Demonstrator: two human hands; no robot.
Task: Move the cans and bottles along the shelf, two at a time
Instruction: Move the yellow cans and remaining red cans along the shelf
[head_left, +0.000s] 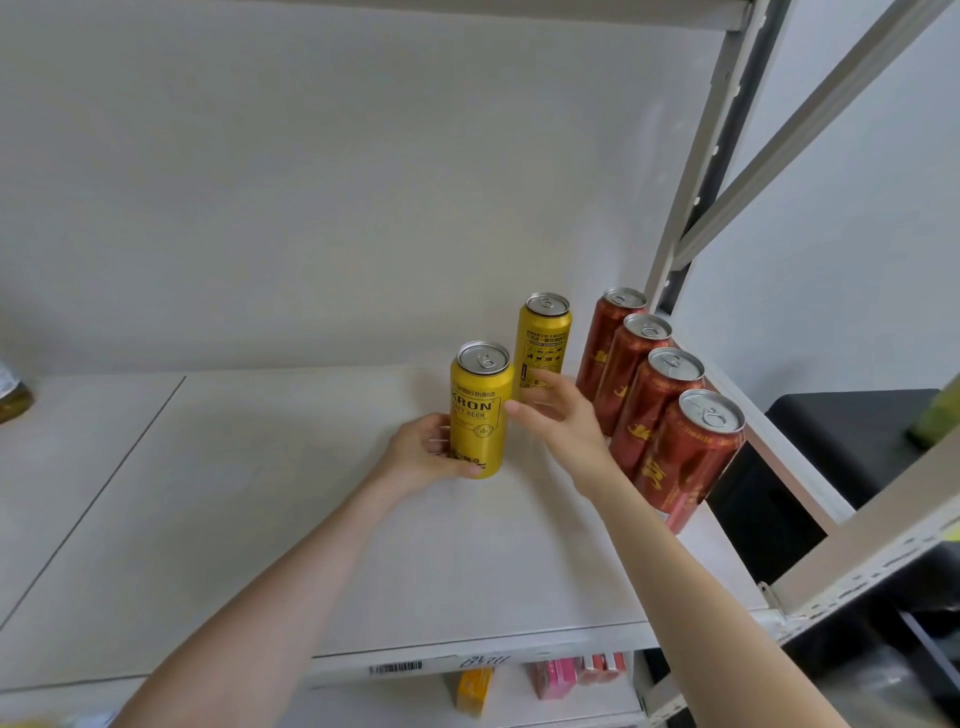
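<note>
Two arms are stretching forward from the near edge of the shelf (249, 509), and we are looking along them. Nearest to us, below both wrists, a barcode label (396, 667) is sitting on the shelf's front lip, with pink boxes (556, 675) and an orange box (475, 686) showing on the level underneath.

Further in, the left hand (421, 454) is gripping the near yellow can (480, 410), its fingers and thumb curling round the lower half. That can is standing upright, and we are not able to tell whether its base is resting on the shelf.

Just to the right of it, the right hand (558, 415) is hanging open with its fingers spread and holding nothing. Its fingertips are overlapping the lower part of the far yellow can (543, 338), which is standing upright just beyond them. The hand is blurring, so we are not able to tell whether they are touching the can.

Immediately right of the right hand and forearm, four red cans (691, 467) are standing in a close row running away from us, the nearest partly hiding behind the forearm. Beyond the farthest one, a grey upright post (691, 182) is rising.

Well apart to the left of the left hand, the edge of a bottle (13, 389) is just showing at the frame's border. A white wall (311, 182) is closing off the back.
</note>
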